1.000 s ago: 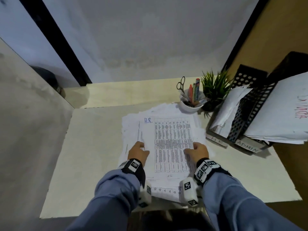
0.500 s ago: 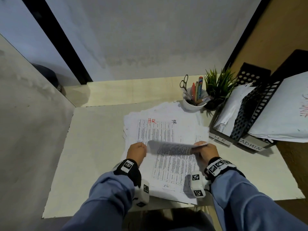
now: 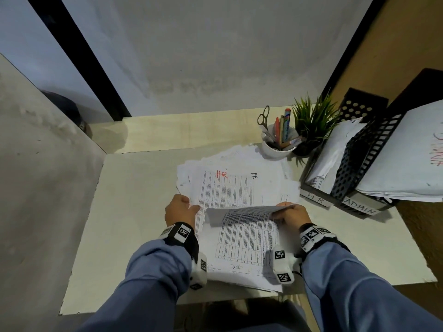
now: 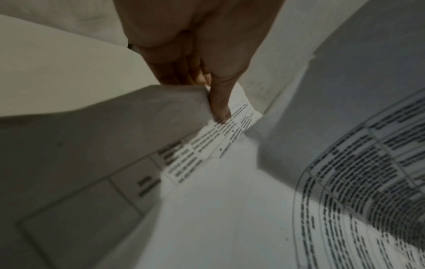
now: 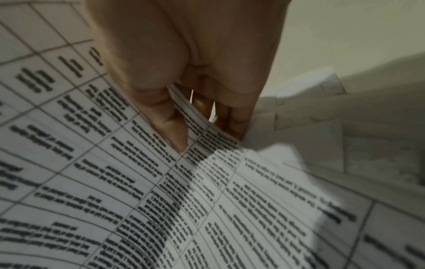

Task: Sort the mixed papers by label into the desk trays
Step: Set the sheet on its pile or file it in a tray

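A loose pile of printed papers [image 3: 239, 188] lies on the desk in front of me. My right hand [image 3: 279, 213] pinches the right edge of the top sheet [image 3: 249, 226], which is lifted and curls back toward me. In the right wrist view the thumb [image 5: 174, 131] lies on the top sheet [image 5: 161, 182] with fingers under it. My left hand [image 3: 191, 208] pinches the left edge of a printed sheet in the pile, thumb [image 4: 220, 102] on top. Uncovered sheets show "HR" in red [image 3: 221, 174] and in black. Black mesh trays labelled HR [image 3: 315, 197] and ADMIN [image 3: 359, 207] stand at the right, both holding papers.
A white cup [image 3: 278, 149] with scissors and pens and a small potted plant [image 3: 311, 123] stand behind the pile, next to the trays. A wall runs along the desk's left side. Bare desk [image 3: 134, 212] lies left of the pile.
One second ago the top sheet, marked H.R. in blue, lay flat under both hands. My right hand has lifted its edge and curled it back, uncovering the HR sheets beneath.
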Demonstrator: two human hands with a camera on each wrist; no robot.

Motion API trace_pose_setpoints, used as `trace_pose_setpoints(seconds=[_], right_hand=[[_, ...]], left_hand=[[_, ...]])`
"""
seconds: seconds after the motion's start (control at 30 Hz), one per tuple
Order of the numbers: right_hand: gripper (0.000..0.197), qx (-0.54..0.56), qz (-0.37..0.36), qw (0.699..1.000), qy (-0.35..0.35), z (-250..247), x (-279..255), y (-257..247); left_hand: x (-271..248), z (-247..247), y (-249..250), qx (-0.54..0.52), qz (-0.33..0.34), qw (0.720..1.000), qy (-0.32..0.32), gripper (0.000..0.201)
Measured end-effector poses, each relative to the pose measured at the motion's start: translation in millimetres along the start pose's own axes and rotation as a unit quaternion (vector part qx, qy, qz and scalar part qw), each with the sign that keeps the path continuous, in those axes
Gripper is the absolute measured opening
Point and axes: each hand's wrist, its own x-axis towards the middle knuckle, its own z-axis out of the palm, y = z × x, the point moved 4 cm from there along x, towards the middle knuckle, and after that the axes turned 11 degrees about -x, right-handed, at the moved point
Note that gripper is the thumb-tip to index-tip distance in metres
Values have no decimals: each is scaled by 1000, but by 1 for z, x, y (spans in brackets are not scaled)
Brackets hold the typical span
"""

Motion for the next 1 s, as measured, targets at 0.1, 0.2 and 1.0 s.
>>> trace_pose_setpoints(seconds=[0.1, 0.2, 1.0], right_hand=[[28, -8, -6, 1000, -3, 3, -2, -2], [22, 21, 1, 1000, -7, 3, -5, -3], [26, 193, -315, 923, 110, -29, -105, -120]], left_hand=[[-6, -1, 6, -18, 57, 998, -18, 14], [-7, 3, 1, -105, 73, 991, -36, 30], [-52, 8, 102, -282, 135, 946, -81, 24]])
